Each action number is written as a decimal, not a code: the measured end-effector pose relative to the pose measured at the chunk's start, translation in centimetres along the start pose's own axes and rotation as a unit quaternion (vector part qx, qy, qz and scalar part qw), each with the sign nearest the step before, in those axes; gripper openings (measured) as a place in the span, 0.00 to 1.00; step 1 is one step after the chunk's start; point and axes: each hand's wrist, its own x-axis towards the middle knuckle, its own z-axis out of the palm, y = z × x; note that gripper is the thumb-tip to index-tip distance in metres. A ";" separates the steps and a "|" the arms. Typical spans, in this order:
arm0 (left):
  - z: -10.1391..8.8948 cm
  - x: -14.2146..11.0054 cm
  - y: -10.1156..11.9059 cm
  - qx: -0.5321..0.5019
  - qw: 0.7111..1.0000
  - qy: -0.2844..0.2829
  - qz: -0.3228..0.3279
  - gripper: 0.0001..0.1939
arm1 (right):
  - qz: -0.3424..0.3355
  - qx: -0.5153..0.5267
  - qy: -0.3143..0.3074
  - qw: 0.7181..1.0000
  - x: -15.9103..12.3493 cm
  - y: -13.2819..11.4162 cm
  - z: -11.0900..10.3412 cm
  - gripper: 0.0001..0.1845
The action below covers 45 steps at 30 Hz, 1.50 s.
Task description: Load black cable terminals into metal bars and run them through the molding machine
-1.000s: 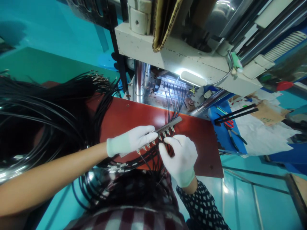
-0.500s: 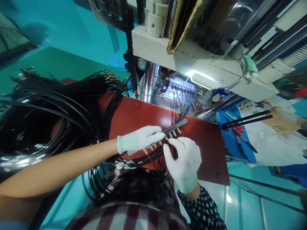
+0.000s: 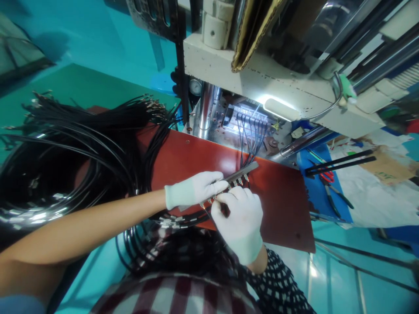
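My left hand [image 3: 203,188], in a white glove, lies along a grey metal bar [image 3: 246,171] and grips it. A row of small metal cable ends [image 3: 240,180] sticks out from the bar's near side. My right hand [image 3: 240,218], also gloved, is closed with thumb and forefinger pinched at a cable end toward the left of that row. The fingertips partly hide what they hold. Thin black cables hang below the bar toward my lap. The bar is tilted, its right end farther from me, above a reddish-brown board [image 3: 278,200].
A large bundle of black cables [image 3: 98,126] lies at the left. Behind the board stands a press [image 3: 262,78] with a lit lamp [image 3: 281,109] and a metal mould [image 3: 245,117] with several cables in it. Pliers [image 3: 332,198] rest on a blue surface at the right.
My right hand has moved left along the row of cable ends, and its fingers have closed more. My left hand stays on the bar. The view has shifted slightly.
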 end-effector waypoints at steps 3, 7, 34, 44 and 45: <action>0.0 0.0 0.0 0.004 1.000 0.001 0.001 0.22 | -0.007 -0.004 0.019 1.000 -0.1 -0.1 0.4 0.04; 0.0 -0.1 0.1 0.008 1.000 0.006 0.004 0.22 | 0.001 0.000 0.029 1.000 -0.3 -0.1 0.7 0.05; 0.2 0.0 -0.2 -0.062 0.998 -0.002 -0.033 0.23 | -0.016 0.028 -0.045 0.998 -0.6 -0.6 -0.9 0.06; 0.7 -0.1 -0.3 -0.072 0.997 0.007 -0.039 0.21 | -0.018 0.046 -0.017 0.999 -0.5 -0.3 0.0 0.06; 0.7 0.0 -0.3 -0.068 0.997 0.006 -0.042 0.21 | -0.018 0.054 -0.025 0.998 -0.6 -0.3 -0.3 0.05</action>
